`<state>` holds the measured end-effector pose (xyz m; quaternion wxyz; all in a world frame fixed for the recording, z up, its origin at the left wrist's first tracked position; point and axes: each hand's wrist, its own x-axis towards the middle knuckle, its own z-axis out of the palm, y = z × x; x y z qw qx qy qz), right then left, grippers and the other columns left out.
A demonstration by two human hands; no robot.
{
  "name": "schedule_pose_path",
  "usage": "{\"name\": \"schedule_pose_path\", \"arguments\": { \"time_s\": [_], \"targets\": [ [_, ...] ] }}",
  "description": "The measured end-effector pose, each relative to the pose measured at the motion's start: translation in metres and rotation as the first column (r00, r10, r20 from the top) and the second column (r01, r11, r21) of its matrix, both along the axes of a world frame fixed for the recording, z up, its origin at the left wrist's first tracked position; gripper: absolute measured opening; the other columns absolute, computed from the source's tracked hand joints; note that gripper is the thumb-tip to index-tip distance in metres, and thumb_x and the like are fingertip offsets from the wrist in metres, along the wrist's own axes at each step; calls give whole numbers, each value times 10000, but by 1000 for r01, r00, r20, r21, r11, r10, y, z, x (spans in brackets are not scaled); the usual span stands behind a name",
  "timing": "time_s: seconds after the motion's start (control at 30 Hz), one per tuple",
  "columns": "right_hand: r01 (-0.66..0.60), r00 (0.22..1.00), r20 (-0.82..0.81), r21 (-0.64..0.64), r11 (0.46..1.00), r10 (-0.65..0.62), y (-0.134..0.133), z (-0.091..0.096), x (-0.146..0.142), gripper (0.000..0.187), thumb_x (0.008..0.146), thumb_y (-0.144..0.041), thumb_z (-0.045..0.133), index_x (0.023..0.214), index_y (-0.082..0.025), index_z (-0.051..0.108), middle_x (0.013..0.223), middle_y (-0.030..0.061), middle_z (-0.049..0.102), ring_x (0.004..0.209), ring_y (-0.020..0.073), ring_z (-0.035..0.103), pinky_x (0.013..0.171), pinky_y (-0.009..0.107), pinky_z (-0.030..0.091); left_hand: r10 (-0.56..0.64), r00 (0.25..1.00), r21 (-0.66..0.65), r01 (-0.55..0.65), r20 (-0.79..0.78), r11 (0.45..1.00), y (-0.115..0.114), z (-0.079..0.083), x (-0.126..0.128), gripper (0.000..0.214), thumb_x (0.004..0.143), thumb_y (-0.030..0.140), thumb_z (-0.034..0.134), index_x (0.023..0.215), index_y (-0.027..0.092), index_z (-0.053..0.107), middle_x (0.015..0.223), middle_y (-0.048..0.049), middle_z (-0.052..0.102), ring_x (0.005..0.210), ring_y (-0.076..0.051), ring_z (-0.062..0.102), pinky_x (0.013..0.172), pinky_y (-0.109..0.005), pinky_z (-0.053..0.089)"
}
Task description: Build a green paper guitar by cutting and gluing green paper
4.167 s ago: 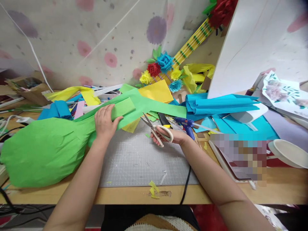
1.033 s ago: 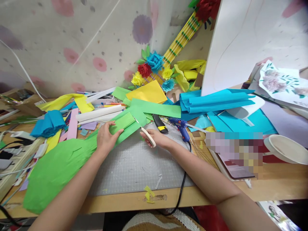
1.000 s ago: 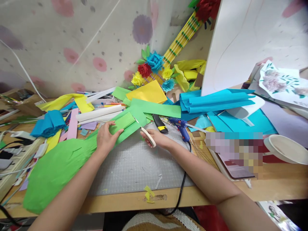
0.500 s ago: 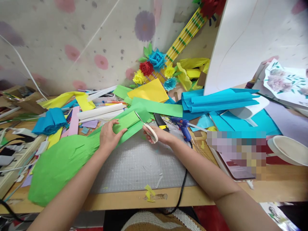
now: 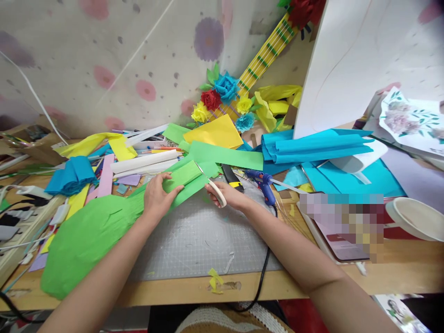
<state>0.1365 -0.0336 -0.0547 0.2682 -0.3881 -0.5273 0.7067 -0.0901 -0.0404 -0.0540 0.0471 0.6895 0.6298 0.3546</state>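
your left hand (image 5: 158,194) is clamped across the folded green strip (image 5: 185,175), which lies over the far left part of the grey cutting mat (image 5: 204,245), on wider green paper. your right hand (image 5: 227,194), above the mat's far half, is closed around the white handles of the scissors (image 5: 218,192), their tips at the strip's right end; you can't tell from here whether the blades are parted. the big green bundle (image 5: 90,231) sits left of the mat, partly behind your left forearm. crowding you most are the utility knife (image 5: 231,177) at the mat's far edge, just beyond your right hand, and the blue glue gun (image 5: 264,184) at its far right corner; the black cable (image 5: 262,275) runs down the mat's right side, partly under your right forearm. yellow scraps (image 5: 215,280) lie in front of the mat, a yellow sheet (image 5: 215,131) behind it, blue crepe paper (image 5: 312,147) behind it to the right, and a phone (image 5: 342,240) and a cup (image 5: 414,218) well to its right.
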Motion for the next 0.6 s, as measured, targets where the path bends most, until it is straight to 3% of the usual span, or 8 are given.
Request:
{"name": "schedule_pose_path", "arguments": {
  "time_s": [0.17,0.37,0.6],
  "targets": [
    [-26,998,-64,-50,998,22,2,-4,5,588,632,-743,599,728,-189,425,525,-77,426,420,58,433,390,189,323,-33,999,-11,33,0,999,-1,1,1,338,698,402,691,909,224,496,1140,-75,640,1060,-265,580,916,-429,425],
    [-224,958,-219,-158,962,187,7,1,30,534,735,-703,541,814,-177,486,565,-49,481,483,87,484,461,219,378,-151,989,-20,150,-5,988,0,8,-8,358,703,372,700,954,222,494,1168,-85,633,1092,-263,572,927,-430,427],
    [-263,959,-133,-100,960,249,5,5,49,562,734,-704,540,855,-155,531,584,-28,509,494,105,504,471,244,413,-193,979,-6,193,-62,981,5,21,-18,386,693,396,710,959,222,490,1171,-82,634,1080,-260,582,925,-438,435]
  ]
}}
